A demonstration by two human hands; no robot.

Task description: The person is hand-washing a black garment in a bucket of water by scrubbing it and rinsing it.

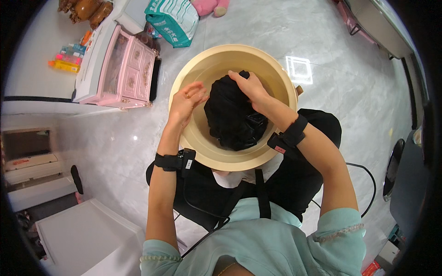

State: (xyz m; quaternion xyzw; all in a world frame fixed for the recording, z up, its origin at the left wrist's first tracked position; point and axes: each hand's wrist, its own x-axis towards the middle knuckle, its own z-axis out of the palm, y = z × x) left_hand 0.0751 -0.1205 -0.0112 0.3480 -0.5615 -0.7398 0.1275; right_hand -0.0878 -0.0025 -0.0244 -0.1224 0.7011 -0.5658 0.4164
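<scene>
Before me on the floor stands a round cream plastic basin (193, 65), held between my knees. A bunched black cloth (228, 107) lies inside it, with shiny, wet-looking folds on its lower right. My right hand (252, 88) grips the cloth's upper right part, thumb on top and the other fingers partly hidden. At the basin's left side, my left hand (189, 100) hovers over the rim with its fingers loosely bent and apart. Its fingertips come close to the cloth's left edge, and nothing is held in it.
A pink drawer cabinet (134, 72) is at the upper left, near a teal and white bag (176, 24) and a pink plush toy (210, 6). A white cabinet (86, 234) stands lower left. Black straps with small devices circle both wrists; a black cable (371, 179) loops at right.
</scene>
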